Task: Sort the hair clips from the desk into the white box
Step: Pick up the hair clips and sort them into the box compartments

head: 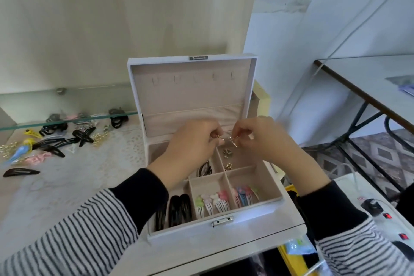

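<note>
Hovering at frame centre over open white hinged box point(246, 219): left hand point(192, 141) pinching small gold metal hair clip point(219, 139), right hand point(262, 139) pinching second gold clip point(234, 143). Lying in box's lower compartments: black snap clips point(179, 209), pastel flower clips point(215, 201). Lying at middle left on pale desk point(89, 175): mixed loose clips point(56, 143).

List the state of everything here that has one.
Box: open, lid upright.
Left hand: pinches gold clip over the box.
Right hand: pinches second clip.
Black clips: lying in front-left compartment.
Pastel clips: sorted in front compartments.
Desk clips: loose, unsorted.
</note>
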The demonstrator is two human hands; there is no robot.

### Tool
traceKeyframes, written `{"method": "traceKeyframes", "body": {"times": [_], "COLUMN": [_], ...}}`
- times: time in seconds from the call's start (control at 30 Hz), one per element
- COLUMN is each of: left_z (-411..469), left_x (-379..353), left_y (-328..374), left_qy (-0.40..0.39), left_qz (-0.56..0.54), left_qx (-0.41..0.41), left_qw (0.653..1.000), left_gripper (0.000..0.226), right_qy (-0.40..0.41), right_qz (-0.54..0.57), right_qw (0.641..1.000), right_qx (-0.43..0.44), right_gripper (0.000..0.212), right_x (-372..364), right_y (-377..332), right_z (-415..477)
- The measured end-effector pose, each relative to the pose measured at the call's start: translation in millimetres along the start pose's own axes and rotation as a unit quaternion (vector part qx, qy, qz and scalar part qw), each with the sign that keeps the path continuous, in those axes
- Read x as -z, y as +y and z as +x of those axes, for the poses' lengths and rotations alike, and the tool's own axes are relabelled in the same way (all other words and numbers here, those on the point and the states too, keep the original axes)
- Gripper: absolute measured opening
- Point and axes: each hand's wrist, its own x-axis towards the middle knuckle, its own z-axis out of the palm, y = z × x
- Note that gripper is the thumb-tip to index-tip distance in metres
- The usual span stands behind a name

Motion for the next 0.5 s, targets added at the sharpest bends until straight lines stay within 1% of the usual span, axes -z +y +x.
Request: {"method": "traceKeyframes", "body": {"times": [0.1,0.2,0.33,0.5], "left_z": [6.4,7.9,4.2,5.4], "left_x": [-5.7,-9.4,-18.1,-24.2], "left_y": [4.4,11.6,13.6,19.0], "left_qy": [0.0,0.007,0.005,-0.011], "left_qz": [0.031,0.07,0.173,0.275], "left_qx": [-0.011,-0.031,-0.064,-0.047], "left_qw": [0.999,0.997,0.983,0.96], "left_gripper": [0.01,0.007,0.009,0.005], "right_qy": [-0.013,-0.037,-0.087,-0.11], "right_qz": [-0.11,-0.163,-0.187,-0.186], "right_qw": [0.994,0.986,0.978,0.975], "right_qx": [0.009,0.009,0.019,0.042], "right_gripper": [0.015,0.01,0.016,0.014], "right_x": [-4.4,-6.7,-5.6,-5.2], "right_y": [3.2,4.5,3.3,2.3], "right_z": [-2.0,-4.2,-6.8,-9.6]}}
